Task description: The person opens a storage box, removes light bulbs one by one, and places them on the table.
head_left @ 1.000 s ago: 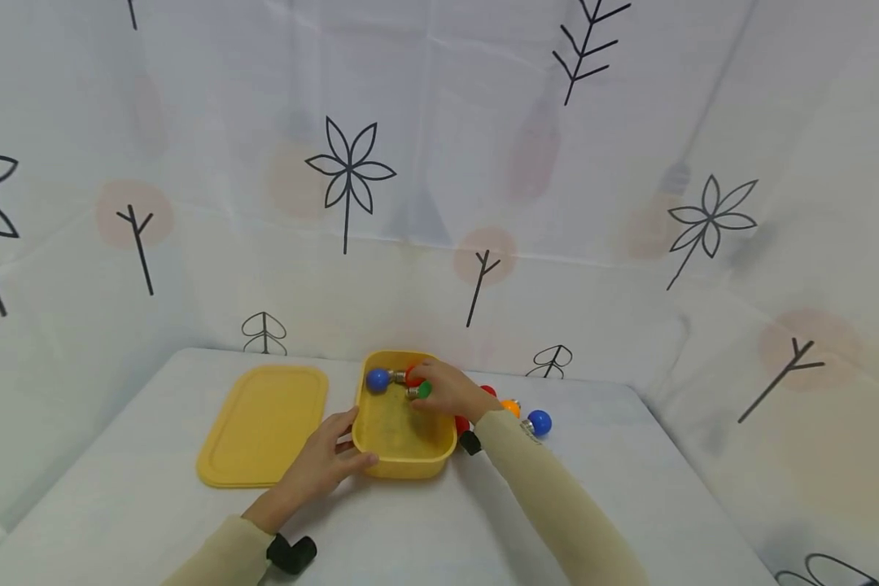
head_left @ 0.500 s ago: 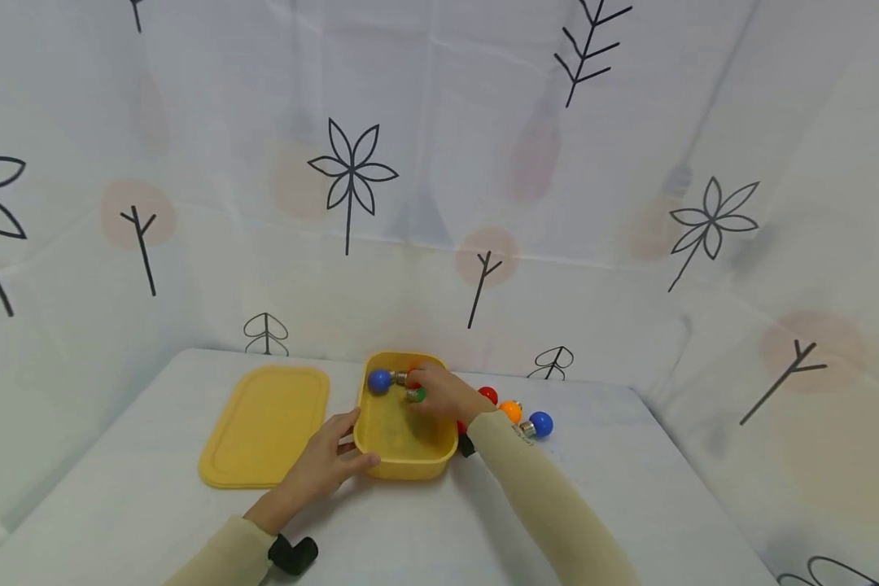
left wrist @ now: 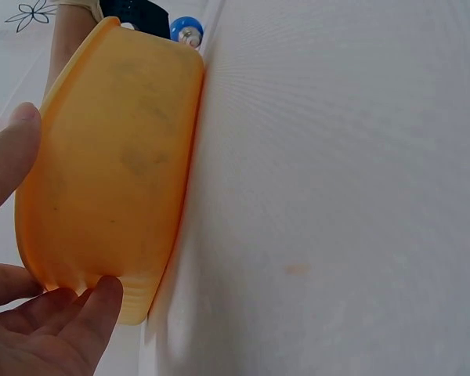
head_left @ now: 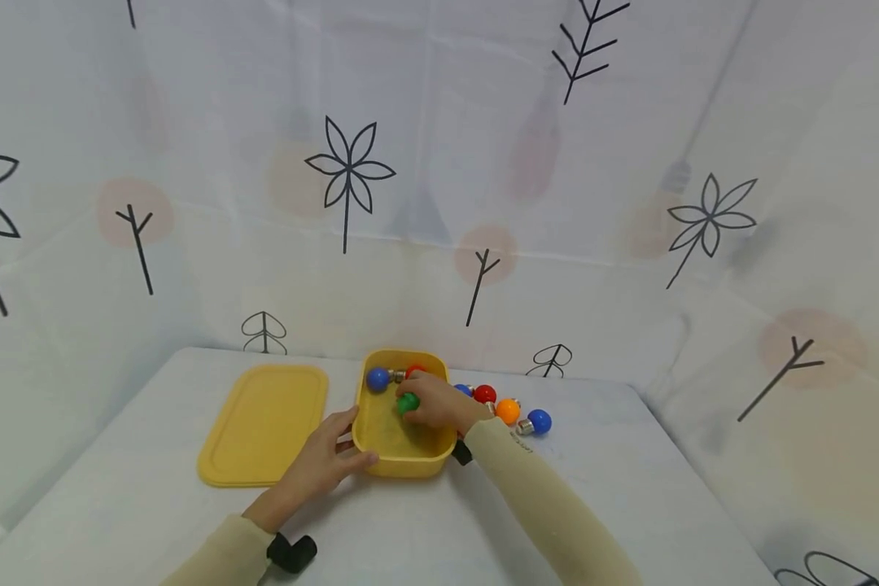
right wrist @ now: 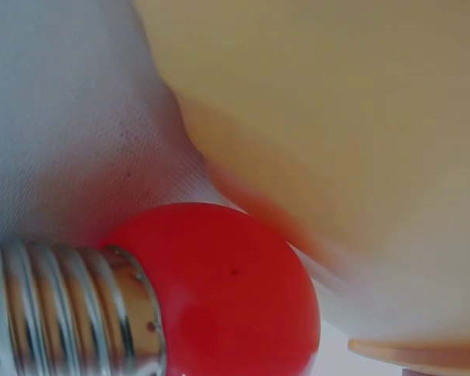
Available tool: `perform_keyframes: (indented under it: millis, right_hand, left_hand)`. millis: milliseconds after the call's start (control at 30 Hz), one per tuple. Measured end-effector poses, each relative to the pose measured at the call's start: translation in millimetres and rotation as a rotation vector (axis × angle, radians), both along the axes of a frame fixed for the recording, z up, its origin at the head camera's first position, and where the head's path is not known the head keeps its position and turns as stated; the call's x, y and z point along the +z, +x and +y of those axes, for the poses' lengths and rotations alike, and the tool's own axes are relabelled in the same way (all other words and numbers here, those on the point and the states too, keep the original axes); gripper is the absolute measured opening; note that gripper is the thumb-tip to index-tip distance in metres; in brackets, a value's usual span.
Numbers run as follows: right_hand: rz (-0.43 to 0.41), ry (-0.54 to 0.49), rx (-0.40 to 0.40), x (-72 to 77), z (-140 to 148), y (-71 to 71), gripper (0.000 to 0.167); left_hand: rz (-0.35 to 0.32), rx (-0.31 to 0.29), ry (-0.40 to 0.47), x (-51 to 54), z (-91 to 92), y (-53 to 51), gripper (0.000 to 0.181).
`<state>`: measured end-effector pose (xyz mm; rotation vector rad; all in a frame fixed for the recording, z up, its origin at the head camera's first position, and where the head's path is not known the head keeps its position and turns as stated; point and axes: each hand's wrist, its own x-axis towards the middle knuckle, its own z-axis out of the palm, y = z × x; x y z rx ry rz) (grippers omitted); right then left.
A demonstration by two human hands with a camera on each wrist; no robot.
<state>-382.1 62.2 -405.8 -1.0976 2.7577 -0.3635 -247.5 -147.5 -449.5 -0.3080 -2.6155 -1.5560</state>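
Note:
A yellow plastic box [head_left: 403,468] stands on the white table. My left hand [head_left: 330,456] steadies its near left corner; in the left wrist view the thumb and fingers hold the box wall [left wrist: 113,164] from two sides. My right hand [head_left: 439,403] reaches inside and pinches a green light bulb [head_left: 408,403], its round end facing left; its screw base is hidden by the fingers. A blue bulb [head_left: 378,379] and a partly covered red bulb [head_left: 415,370] lie at the box's far end.
A flat yellow lid [head_left: 264,423] lies left of the box. To the right are loose bulbs: red [head_left: 485,394], orange [head_left: 508,411], blue [head_left: 539,421] and another blue [head_left: 463,390] half hidden. A red bulb [right wrist: 235,290] fills the lower right wrist view. Patterned cloth hangs behind.
My right hand has shifted slightly nearer and down in the box, and the green bulb has turned so its round end points left. The left hand stays on the box.

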Motion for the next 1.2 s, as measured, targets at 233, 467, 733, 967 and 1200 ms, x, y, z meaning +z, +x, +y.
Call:
perform_keyframes:
  millis: [233,467,733,967,1200]
  right_hand:
    - [-0.016,-0.006,-0.011,0.9,0.3,0.8,0.038]
    - [-0.01,-0.013,-0.008,-0.3,1.4,-0.3,0.038]
    - [-0.033,-0.053,-0.038,3.8,5.7,1.5,0.037]
    - [-0.009,-0.11,-0.012,15.8,13.8,10.9,0.038]
    - [0.048,-0.168,0.021,23.9,22.8,24.5,0.034]
  left_hand:
    - [0.009,-0.005,0.018,-0.7,0.1,0.2,0.086]
    - [0.003,-0.004,0.01,0.0,0.8,0.3,0.086]
    - [0.009,-0.006,0.007,-0.9,0.8,-0.7,0.086]
    - [0.005,-0.024,0.007,0.5,2.8,0.3,0.087]
    - [0.002,0.004,0.003,-2.9,0.9,-0.6,0.087]
